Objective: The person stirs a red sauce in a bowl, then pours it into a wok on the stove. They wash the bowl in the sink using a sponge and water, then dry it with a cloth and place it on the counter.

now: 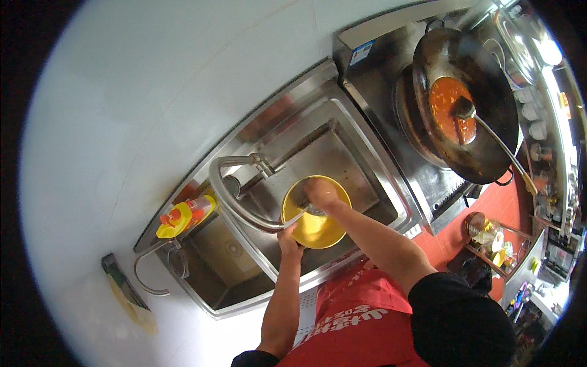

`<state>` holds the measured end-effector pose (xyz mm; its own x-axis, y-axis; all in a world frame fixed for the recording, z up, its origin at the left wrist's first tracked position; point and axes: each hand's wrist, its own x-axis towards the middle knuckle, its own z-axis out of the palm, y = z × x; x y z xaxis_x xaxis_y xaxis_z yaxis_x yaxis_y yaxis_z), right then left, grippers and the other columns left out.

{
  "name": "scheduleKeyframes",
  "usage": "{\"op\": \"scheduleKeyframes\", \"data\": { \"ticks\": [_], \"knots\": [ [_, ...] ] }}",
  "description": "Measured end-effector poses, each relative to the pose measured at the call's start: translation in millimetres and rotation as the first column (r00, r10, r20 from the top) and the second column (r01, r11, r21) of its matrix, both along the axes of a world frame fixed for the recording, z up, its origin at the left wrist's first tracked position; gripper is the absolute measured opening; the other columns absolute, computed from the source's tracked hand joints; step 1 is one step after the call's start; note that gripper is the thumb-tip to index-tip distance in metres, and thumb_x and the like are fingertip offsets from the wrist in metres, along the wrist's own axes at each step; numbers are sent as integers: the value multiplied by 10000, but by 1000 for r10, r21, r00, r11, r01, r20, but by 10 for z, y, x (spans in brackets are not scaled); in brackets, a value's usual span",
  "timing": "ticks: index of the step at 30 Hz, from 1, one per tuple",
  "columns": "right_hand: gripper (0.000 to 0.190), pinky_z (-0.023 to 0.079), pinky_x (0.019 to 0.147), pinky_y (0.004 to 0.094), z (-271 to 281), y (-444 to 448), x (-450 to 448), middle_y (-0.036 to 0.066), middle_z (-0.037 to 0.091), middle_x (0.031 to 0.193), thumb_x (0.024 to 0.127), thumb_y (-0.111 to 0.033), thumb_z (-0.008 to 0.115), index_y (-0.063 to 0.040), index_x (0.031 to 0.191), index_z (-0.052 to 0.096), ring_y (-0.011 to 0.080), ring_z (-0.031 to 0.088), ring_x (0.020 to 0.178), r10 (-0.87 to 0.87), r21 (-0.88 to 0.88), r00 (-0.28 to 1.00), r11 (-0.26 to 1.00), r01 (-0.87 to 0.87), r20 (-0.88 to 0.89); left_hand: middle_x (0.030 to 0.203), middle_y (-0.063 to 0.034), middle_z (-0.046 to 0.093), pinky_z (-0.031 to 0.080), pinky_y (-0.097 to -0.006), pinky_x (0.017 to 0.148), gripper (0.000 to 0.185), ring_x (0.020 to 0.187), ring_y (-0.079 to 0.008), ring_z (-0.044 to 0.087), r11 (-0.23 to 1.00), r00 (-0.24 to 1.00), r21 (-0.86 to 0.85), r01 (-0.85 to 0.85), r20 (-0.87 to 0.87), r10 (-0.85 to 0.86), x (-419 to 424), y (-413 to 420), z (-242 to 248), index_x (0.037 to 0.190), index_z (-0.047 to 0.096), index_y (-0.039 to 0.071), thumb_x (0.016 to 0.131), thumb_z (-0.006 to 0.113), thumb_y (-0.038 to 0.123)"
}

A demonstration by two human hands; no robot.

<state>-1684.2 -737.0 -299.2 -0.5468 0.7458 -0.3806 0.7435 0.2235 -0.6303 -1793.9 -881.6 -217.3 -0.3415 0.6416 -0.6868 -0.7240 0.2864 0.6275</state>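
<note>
A yellow bowl (321,234) is held over the right basin of a stainless steel sink (316,142). My left hand (290,239) grips the bowl at its near left rim. My right hand (321,192) is down inside the bowl, against its inner wall, and looks blurred. Beside that hand a greyish patch shows, too unclear to name, and whether the fingers hold anything is hidden. From the spout of the curved metal faucet (224,197), a stream of water (297,216) runs into the bowl.
Right of the sink, a wok (490,69) with red sauce (445,105) and a ladle (500,137) sits on a stove (376,91). A yellow-capped bottle (188,215) stands on the sink's left ledge. Another curved spout (149,289) is at far left. A shelf cart (504,257) stands right.
</note>
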Motion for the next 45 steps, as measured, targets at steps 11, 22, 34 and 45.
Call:
{"op": "scheduleKeyframes", "data": {
  "ticks": [11, 22, 34, 45],
  "knots": [
    [326, 524, 789, 527, -132, -114, -174, 258, 679, 902, 962, -241, 467, 35, 922, 638, 439, 661, 884, 96, 72, 995, 993, -96, -7, 1234, -120, 587, 526, -399, 936, 635, 1099, -271, 621, 1000, 996, 4, -6, -94, 7, 105, -20, -149, 1377, 481, 22, 758, 621, 55],
    [179, 544, 675, 471, -146, -213, 218, 249, 672, 839, 837, -115, 558, 30, 863, 659, 419, 673, 822, -738, -534, 650, 628, 566, -179, 1174, -122, 608, 549, -415, 868, 596, 1043, -281, 642, 996, 986, -46, -72, -156, 64, 141, 2, -9, 1309, 501, 4, 743, 655, 113],
    [361, 491, 926, 486, 671, -680, 367, 188, 692, 981, 795, -182, 634, -88, 1137, 700, 360, 639, 1071, 554, -162, 814, 799, -579, -175, 1230, -134, 638, 499, -449, 1015, 460, 1137, -310, 621, 995, 959, 84, -54, 283, 28, -116, 103, 11, 1285, 566, 17, 864, 549, 202],
    [551, 488, 929, 366, 411, 323, 581, 166, 614, 1259, 792, -119, 686, -50, 1323, 557, 283, 592, 1152, -238, -194, 935, 962, 190, -263, 1242, -169, 619, 530, -461, 970, 518, 1135, -333, 627, 994, 980, 105, -11, 197, -10, -418, -186, -260, 1337, 503, -2, 844, 538, 153]
  ]
}}
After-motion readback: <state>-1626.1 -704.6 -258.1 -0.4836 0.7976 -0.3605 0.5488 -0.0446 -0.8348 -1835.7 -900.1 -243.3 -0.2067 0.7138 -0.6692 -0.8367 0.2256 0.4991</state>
